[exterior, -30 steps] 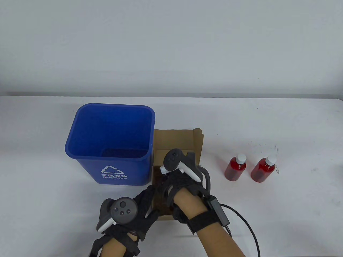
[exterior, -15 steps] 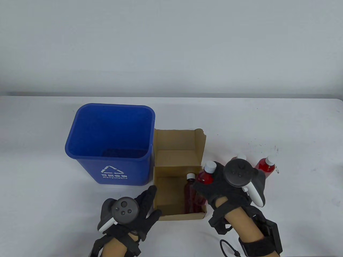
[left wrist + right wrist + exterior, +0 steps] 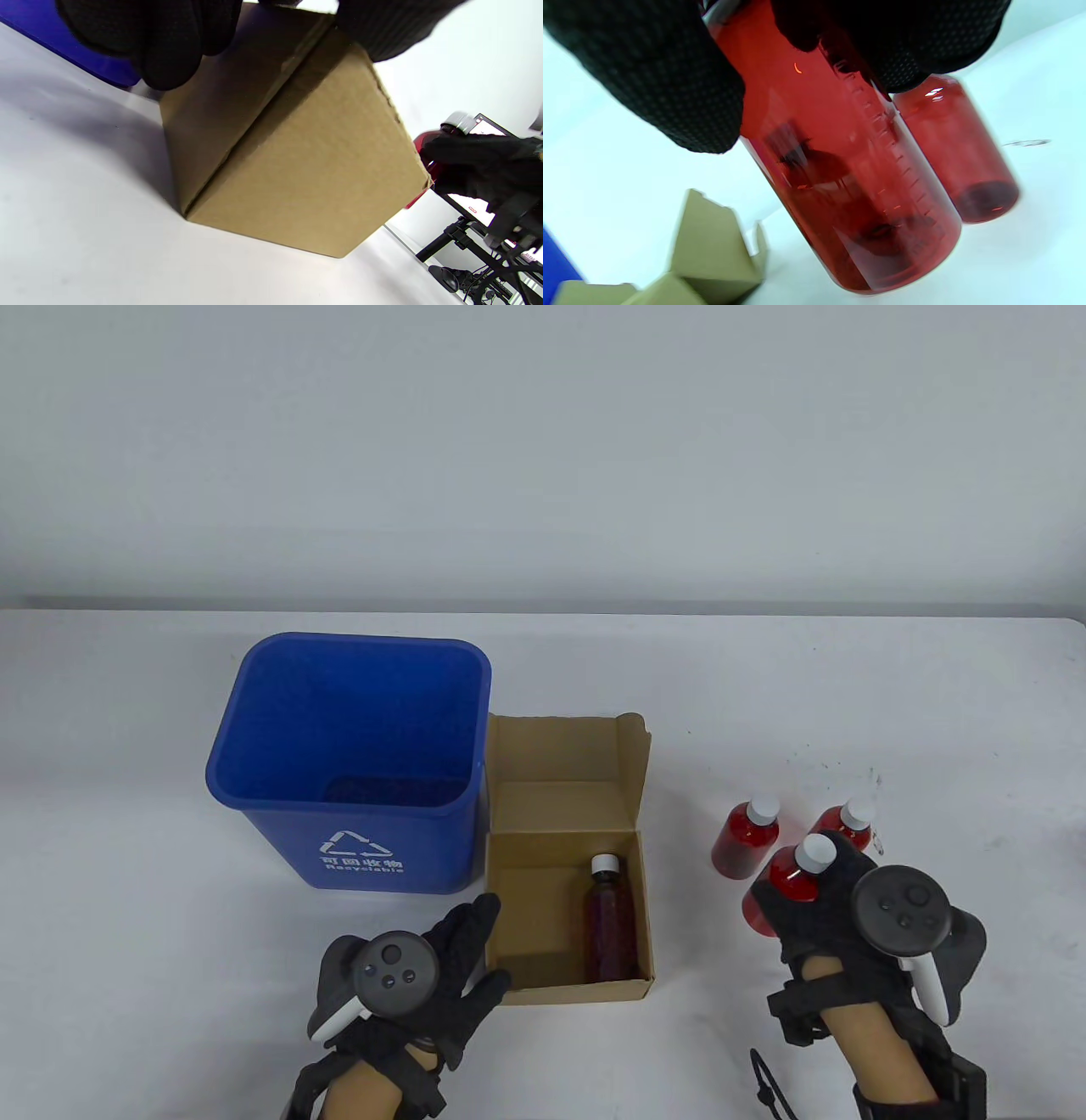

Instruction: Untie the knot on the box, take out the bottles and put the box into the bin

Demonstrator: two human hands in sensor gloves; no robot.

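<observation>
The open cardboard box (image 3: pixel 517 899) stands right of the blue bin (image 3: pixel 348 746), its lid flap up at the back. One dark red bottle (image 3: pixel 611 925) lies inside along the right wall. My left hand (image 3: pixel 475 950) braces the box's front-left corner (image 3: pixel 297 161), fingers (image 3: pixel 169 51) straight on the left wall and thumb on the front wall. My right hand (image 3: pixel 806 912) grips a red white-capped bottle (image 3: pixel 797 869) (image 3: pixel 840 169), tilted and low over the table. It sits just in front of two upright red bottles (image 3: pixel 747 836) (image 3: pixel 848 823).
The bin (image 3: pixel 51 29) touches the box's left side and holds only dark specks at the bottom. A black cable (image 3: pixel 764 1082) lies near the table's front edge by my right forearm. A stand and a screen show off the table in the left wrist view.
My right hand came up out of the box with a red bottle and carried it right, down to the two standing bottles. The left hand stayed on the box corner.
</observation>
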